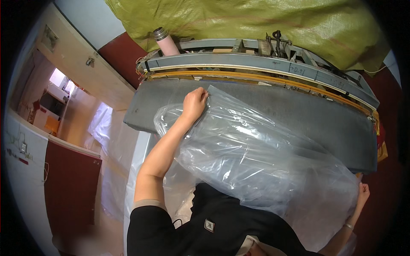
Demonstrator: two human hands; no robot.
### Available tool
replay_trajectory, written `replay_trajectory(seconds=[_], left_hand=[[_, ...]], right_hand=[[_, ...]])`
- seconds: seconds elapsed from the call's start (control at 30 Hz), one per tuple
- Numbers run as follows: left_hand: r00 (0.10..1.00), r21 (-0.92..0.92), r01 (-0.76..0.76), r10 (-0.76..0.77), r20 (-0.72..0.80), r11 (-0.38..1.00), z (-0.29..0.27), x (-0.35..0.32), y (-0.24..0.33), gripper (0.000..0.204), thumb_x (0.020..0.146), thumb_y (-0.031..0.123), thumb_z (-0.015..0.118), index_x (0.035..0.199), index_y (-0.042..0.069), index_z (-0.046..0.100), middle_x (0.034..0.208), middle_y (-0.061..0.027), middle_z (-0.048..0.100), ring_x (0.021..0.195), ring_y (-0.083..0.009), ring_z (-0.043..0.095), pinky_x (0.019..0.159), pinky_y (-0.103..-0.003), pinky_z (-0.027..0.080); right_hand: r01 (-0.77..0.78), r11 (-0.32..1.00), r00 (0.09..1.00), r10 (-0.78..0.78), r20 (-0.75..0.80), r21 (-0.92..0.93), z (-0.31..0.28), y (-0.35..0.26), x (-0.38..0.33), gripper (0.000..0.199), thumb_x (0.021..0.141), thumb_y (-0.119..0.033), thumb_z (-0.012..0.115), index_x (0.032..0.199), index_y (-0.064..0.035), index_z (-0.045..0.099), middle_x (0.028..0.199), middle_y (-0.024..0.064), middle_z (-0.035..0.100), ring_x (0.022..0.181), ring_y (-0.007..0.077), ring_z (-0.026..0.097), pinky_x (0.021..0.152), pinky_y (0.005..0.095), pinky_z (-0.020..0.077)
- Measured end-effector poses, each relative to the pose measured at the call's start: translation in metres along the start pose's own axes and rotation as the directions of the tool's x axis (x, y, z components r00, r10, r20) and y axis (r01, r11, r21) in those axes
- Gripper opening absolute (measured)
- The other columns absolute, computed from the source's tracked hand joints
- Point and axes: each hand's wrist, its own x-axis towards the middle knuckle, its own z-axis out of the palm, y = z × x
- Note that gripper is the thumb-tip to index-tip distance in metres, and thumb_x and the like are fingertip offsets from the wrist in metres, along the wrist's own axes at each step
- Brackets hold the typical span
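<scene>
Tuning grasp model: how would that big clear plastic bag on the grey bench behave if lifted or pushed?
Probably floppy: the clear plastic bag lies crumpled in folds across the grey bench. Likely light, since it billows. Its glossy film looks slippery; the left hand and right hand grip its opposite ends.

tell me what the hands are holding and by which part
Both hands hold one large clear plastic bag spread over the grey padded table. The left hand grips its far upper edge; the right hand grips its near right edge.
</scene>
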Motion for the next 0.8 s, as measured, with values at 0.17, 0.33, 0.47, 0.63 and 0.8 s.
replay_trajectory(seconds=[0.17,0.33,0.47,0.63,0.8], left_hand=[[0.988,0.223,0.117,-0.137,0.077,0.968,0.014,0.021,0.011,0.013,0.073,0.016,0.060,0.077,0.004,0.057,0.075,-0.0120,0.061,0.073,-0.0327,0.058,0.064,-0.043,0.045],[0.978,0.258,0.177,-0.199,0.060,0.950,0.017,0.021,0.008,0.016,0.072,0.020,0.061,0.081,0.007,0.059,0.082,-0.0113,0.062,0.078,-0.0317,0.058,0.067,-0.042,0.045],[0.954,0.269,0.169,-0.226,0.197,0.948,0.019,0.032,0.007,0.019,0.074,0.020,0.059,0.086,0.007,0.057,0.086,-0.0122,0.061,0.082,-0.0312,0.057,0.069,-0.041,0.044],[0.969,0.056,0.246,-0.244,-0.040,0.968,0.025,0.040,-0.009,0.018,0.079,0.017,0.050,0.083,0.001,0.054,0.077,-0.0170,0.059,0.073,-0.0350,0.056,0.068,-0.041,0.045],[0.820,-0.209,0.260,-0.330,-0.468,0.943,0.008,0.040,-0.039,0.018,0.083,0.017,0.045,0.080,0.000,0.048,0.073,-0.0207,0.055,0.065,-0.0330,0.053,0.062,-0.039,0.042]], right_hand=[[0.041,0.997,0.998,-0.038,-0.040,0.070,0.008,-0.006,-0.005,0.020,0.083,-0.017,0.056,0.069,-0.0051,0.049,0.064,-0.0062,0.039,0.060,0.0040,0.034,0.055,0.0170,0.0288],[0.051,0.999,0.995,-0.049,-0.090,0.018,0.010,-0.036,0.001,0.022,0.083,-0.019,0.057,0.068,-0.0040,0.049,0.065,-0.0056,0.040,0.061,0.0055,0.035,0.057,0.0179,0.0299],[0.097,0.995,0.987,-0.093,-0.130,0.022,-0.003,-0.005,0.046,0.022,0.083,-0.020,0.057,0.070,-0.0034,0.051,0.066,-0.0052,0.042,0.062,0.0068,0.036,0.059,0.0189,0.0318],[0.025,0.977,0.945,0.047,-0.325,0.213,0.027,-0.016,0.139,0.025,0.082,-0.029,0.059,0.078,-0.0036,0.057,0.067,-0.0013,0.050,0.063,0.0078,0.045,0.059,0.0199,0.0369],[0.216,0.975,0.810,-0.212,-0.546,-0.058,0.123,-0.104,0.194,0.025,0.085,-0.028,0.052,0.087,-0.0032,0.056,0.082,0.0065,0.059,0.076,0.0155,0.053,0.072,0.0291,0.0418]])
